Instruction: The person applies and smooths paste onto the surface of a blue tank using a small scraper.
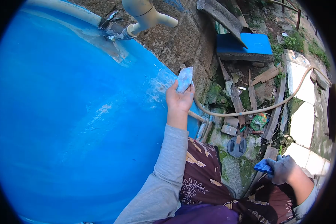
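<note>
My left hand [180, 100] reaches out over the edge of a large blue painted surface [74, 86]. Its fingers hold a flat, pale blue-white rectangular piece [184, 79], whose material I cannot make out. Scuffed whitish patches mark the paint close to that hand and further to the left. Low on the right, my right hand [284, 170], greyish with dust, is closed round a blue block [263, 166]. One end of the block sticks out beyond the fingers; the rest is covered by the hand.
Pale pipes [147, 16] stand at the top beside a rough rock wall [175, 41]. A tan hose [246, 113] curves across the ground on the right. Around it lie wooden planks [267, 74], a blue-topped slab [250, 44], bricks [229, 130] and a round grey object [236, 146].
</note>
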`<control>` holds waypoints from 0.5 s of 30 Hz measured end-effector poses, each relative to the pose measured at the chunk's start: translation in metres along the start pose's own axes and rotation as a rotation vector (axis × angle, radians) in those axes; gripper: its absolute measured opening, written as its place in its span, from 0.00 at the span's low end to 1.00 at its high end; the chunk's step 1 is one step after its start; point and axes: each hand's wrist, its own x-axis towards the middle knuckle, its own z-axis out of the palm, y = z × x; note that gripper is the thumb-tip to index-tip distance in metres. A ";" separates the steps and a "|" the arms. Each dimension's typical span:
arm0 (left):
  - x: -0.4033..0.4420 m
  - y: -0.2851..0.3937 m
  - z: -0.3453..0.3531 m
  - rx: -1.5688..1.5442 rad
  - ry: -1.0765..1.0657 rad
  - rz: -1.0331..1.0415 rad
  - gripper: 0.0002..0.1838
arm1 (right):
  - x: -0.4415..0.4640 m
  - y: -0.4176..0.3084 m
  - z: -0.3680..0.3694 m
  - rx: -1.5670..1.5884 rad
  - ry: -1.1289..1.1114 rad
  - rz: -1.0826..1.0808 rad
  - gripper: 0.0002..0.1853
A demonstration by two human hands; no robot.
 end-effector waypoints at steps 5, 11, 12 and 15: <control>-0.027 0.014 0.009 -0.054 -0.185 -0.005 0.22 | 0.000 0.005 0.005 -0.005 0.043 0.017 0.33; -0.005 0.003 0.005 -0.012 0.023 -0.038 0.21 | 0.000 0.000 0.000 0.043 0.024 -0.020 0.31; -0.008 0.003 0.006 -0.005 0.006 -0.025 0.21 | 0.000 0.001 0.000 0.042 0.028 -0.014 0.31; -0.023 0.016 0.008 -0.111 -0.077 -0.078 0.20 | 0.001 0.004 0.004 0.028 0.050 -0.018 0.31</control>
